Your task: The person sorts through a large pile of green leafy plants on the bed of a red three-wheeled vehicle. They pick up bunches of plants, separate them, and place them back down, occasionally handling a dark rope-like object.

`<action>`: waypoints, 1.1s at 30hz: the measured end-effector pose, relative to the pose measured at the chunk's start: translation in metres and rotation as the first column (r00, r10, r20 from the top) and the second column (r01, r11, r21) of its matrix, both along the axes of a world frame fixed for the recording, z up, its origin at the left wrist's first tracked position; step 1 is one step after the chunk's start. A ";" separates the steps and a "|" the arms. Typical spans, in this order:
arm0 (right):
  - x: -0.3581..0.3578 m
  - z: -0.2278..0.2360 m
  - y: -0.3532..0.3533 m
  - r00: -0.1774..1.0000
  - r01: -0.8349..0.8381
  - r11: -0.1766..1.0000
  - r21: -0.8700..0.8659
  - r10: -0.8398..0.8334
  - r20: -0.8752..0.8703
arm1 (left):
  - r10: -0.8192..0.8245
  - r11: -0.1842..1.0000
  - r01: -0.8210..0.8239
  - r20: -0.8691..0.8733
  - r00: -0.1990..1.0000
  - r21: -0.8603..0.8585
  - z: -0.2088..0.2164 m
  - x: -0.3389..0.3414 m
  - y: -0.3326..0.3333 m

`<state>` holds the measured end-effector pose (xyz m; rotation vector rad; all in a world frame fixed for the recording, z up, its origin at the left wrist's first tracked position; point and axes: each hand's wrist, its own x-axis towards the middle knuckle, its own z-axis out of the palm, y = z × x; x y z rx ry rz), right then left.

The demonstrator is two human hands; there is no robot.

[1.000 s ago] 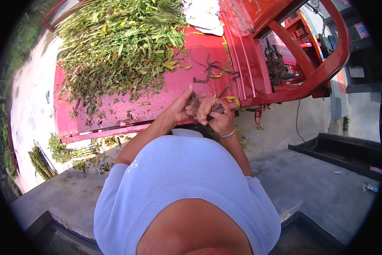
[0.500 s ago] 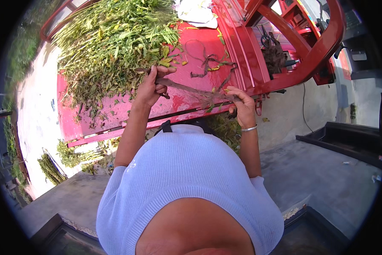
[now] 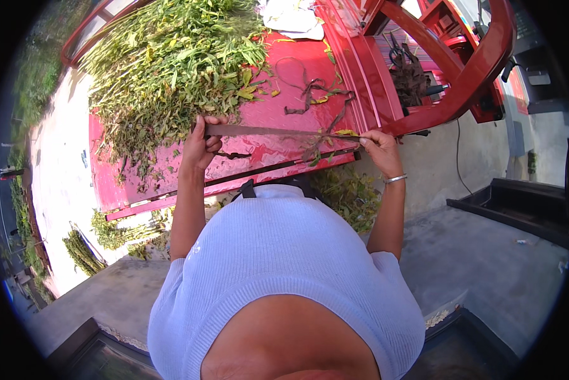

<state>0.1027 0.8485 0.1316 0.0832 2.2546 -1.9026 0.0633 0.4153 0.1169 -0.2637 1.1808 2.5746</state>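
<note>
A dark brown cloth strip [image 3: 259, 130] is stretched taut between my two hands, above the near side of a red cart bed [image 3: 234, 170]. My left hand [image 3: 201, 144] is closed round one end, and a short dark tail hangs below its fingers. The other end is pinched in my right hand [image 3: 381, 151], which has a silver bangle at the wrist. Bits of green and yellow leaf lie beside the strip near my right hand. Left of centre, a big heap of cut leafy stalks [image 3: 177, 69] covers much of the bed.
Another dark strip [image 3: 308, 95] lies loose on the bed. At the back is a white bag [image 3: 291, 18]. Red metal framing [image 3: 449, 95] rises at the right, with scissors [image 3: 396, 52] and dark strips inside. Stalk bundles [image 3: 82, 252] rest on the ground at lower left.
My hands have moved apart, the left one leftward and the right one to the right. The strip, which sagged and was bunched, is now pulled flat and straight.
</note>
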 end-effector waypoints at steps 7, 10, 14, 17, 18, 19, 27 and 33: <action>0.002 -0.026 -0.014 0.967 -0.107 0.836 0.539 0.212 -0.138 | 0.030 0.998 -0.025 -0.086 0.996 0.055 0.036 0.010 0.006; -0.009 0.006 -0.060 0.918 -0.137 0.816 0.562 0.317 -0.237 | -0.061 0.993 0.046 -0.146 0.987 -0.109 0.057 0.018 0.026; -0.019 0.046 -0.164 0.752 -0.312 0.911 0.271 0.411 -0.516 | -0.155 0.840 0.008 -0.225 0.962 -0.542 0.082 0.030 0.066; -0.020 0.032 -0.194 0.823 -0.447 0.893 0.057 0.435 -0.364 | -0.080 0.738 -0.121 -0.264 0.961 -0.664 0.092 0.031 0.071; -0.022 0.027 -0.199 0.820 -0.470 0.879 0.080 0.469 -0.330 | 0.029 0.742 -0.226 -0.306 0.951 -0.631 0.094 0.031 0.071; -0.018 0.025 -0.193 0.814 -0.507 0.859 0.065 0.502 -0.291 | 0.146 0.858 -0.228 -0.205 0.968 -0.461 0.084 0.024 0.055; -0.019 0.012 -0.169 0.873 -0.385 0.923 0.012 0.368 -0.319 | 0.014 0.886 -0.112 -0.216 0.976 -0.450 0.077 0.020 0.025; -0.011 0.025 -0.227 0.889 -0.457 0.814 -0.359 0.434 -0.146 | -0.071 0.727 -0.192 -0.350 0.934 -0.659 0.076 0.022 0.056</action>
